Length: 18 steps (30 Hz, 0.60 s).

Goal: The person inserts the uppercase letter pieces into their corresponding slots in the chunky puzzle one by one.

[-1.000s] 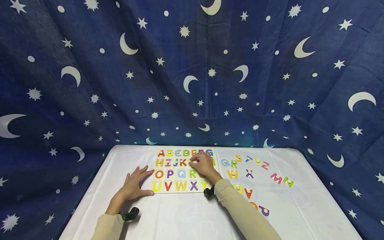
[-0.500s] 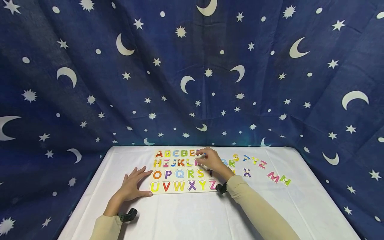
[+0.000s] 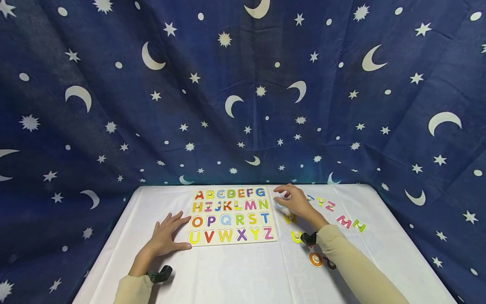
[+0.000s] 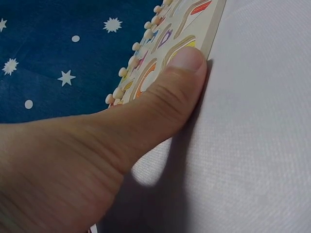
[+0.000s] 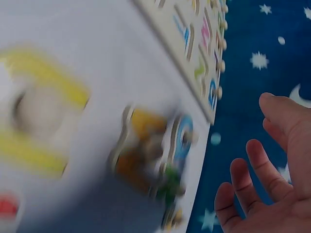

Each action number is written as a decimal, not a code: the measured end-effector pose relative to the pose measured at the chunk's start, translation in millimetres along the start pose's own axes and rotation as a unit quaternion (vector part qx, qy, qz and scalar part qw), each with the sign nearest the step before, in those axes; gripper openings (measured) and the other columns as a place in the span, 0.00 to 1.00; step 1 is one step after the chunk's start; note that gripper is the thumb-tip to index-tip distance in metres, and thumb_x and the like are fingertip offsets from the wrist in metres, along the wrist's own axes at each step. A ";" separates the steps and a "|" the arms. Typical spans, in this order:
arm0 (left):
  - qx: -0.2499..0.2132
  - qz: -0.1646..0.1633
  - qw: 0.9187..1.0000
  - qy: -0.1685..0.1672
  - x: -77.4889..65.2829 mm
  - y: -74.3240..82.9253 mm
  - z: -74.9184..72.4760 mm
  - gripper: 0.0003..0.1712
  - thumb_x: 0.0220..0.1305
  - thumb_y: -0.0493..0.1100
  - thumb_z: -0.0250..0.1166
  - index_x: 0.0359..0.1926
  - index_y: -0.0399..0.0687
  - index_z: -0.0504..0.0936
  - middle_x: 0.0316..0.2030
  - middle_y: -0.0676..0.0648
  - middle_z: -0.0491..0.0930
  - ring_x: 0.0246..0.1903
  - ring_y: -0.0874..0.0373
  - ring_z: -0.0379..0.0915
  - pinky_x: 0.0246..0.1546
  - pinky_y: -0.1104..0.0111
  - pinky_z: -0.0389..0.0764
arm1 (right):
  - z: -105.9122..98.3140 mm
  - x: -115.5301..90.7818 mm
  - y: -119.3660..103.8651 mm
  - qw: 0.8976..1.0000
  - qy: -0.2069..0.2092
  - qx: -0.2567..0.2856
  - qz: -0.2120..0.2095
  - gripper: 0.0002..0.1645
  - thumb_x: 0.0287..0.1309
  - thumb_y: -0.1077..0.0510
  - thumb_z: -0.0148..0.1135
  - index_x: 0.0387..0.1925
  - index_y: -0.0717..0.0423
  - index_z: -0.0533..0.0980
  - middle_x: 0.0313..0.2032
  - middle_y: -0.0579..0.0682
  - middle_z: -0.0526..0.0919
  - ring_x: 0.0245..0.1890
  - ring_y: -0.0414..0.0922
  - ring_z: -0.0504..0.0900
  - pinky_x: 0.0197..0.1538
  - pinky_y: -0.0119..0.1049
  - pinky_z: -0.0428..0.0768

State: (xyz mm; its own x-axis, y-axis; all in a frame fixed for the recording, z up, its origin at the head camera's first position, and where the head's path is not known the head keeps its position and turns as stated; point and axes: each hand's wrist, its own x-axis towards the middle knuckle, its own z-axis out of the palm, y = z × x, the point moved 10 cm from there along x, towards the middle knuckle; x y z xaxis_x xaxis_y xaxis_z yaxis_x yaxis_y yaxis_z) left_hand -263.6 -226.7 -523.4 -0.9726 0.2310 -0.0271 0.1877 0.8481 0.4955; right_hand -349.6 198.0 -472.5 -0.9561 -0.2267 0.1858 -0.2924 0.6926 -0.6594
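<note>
A cream alphabet puzzle board lies on the table. Knobbed letters fill its top row and the second row from H to L; M onward shows coloured recesses. My left hand rests at the board's left edge, its thumb against the front corner in the left wrist view. Off the board's right side, my right hand hovers over loose letters with spread, slightly bent fingers and holds nothing. Below it are a yellow-orange W and a partly covered blue Q. A pink M and green N lie farther right.
Other loose letters include a yellow U, an orange O, a yellow Y and a pink Z. The right forearm covers some pieces. A blue star-patterned curtain hangs behind the white table.
The right hand has left the L in the board's second row and moved right, past the board's edge, over the loose letters. The left hand stays at the board's edge.
</note>
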 end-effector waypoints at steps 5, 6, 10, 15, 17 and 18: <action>-0.001 -0.002 1.000 0.000 -0.1 -1.1 0.5 0.59 0.38 0.65 0.83 0.72 0.53 0.74 0.76 0.34 0.60 0.77 0.28 0.41 0.70 0.26 0.34 | -27.8 -18.0 24.6 1.000 0.028 -0.007 0.008 0.20 0.61 0.53 0.75 0.54 0.52 0.84 0.48 0.53 0.84 0.41 0.50 0.81 0.42 0.40 0.80; 0.000 -0.001 1.000 0.001 -0.1 -0.7 0.3 0.59 0.38 0.65 0.83 0.72 0.52 0.74 0.76 0.34 0.60 0.76 0.28 0.41 0.69 0.26 0.35 | -33.8 -22.0 29.3 0.999 0.033 -0.006 0.007 0.20 0.61 0.54 0.75 0.54 0.54 0.84 0.48 0.55 0.84 0.41 0.52 0.81 0.42 0.41 0.79; 0.000 -0.002 1.000 -0.002 0.2 0.0 0.3 0.58 0.39 0.65 0.83 0.72 0.53 0.73 0.76 0.34 0.60 0.77 0.28 0.40 0.70 0.26 0.34 | -58.1 -39.0 47.1 0.998 0.057 -0.009 0.000 0.21 0.60 0.56 0.75 0.54 0.57 0.83 0.47 0.59 0.85 0.43 0.57 0.82 0.43 0.48 0.81; -0.002 -0.001 1.000 -0.003 -0.5 0.5 0.1 0.58 0.39 0.66 0.83 0.72 0.53 0.74 0.76 0.34 0.60 0.77 0.28 0.41 0.70 0.26 0.34 | -86.4 -62.4 75.4 0.996 0.093 -0.012 0.011 0.21 0.60 0.56 0.75 0.53 0.59 0.83 0.46 0.61 0.86 0.44 0.59 0.81 0.46 0.54 0.79; 0.000 0.002 1.000 0.000 -0.9 0.5 -0.1 0.58 0.39 0.66 0.83 0.71 0.52 0.74 0.76 0.34 0.60 0.76 0.27 0.41 0.69 0.26 0.35 | -95.9 -71.6 88.5 0.994 0.106 -0.013 0.028 0.22 0.59 0.55 0.76 0.53 0.59 0.83 0.46 0.61 0.86 0.45 0.59 0.80 0.48 0.53 0.77; -0.002 -0.001 1.000 -0.001 -1.2 -0.5 0.2 0.58 0.39 0.66 0.83 0.72 0.53 0.74 0.76 0.34 0.60 0.77 0.28 0.41 0.70 0.26 0.34 | -100.1 -76.1 94.8 0.993 0.109 -0.015 0.040 0.22 0.60 0.54 0.76 0.53 0.58 0.83 0.47 0.61 0.85 0.47 0.59 0.79 0.48 0.54 0.78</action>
State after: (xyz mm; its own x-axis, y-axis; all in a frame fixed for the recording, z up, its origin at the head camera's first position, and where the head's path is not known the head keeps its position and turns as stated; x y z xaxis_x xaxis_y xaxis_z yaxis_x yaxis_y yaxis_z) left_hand -262.5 -227.3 -523.7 -0.9725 0.2310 -0.0291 0.1861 0.8466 0.4987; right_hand -306.7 349.5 -476.3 -0.9569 -0.0191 0.2899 -0.2134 0.7234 -0.6566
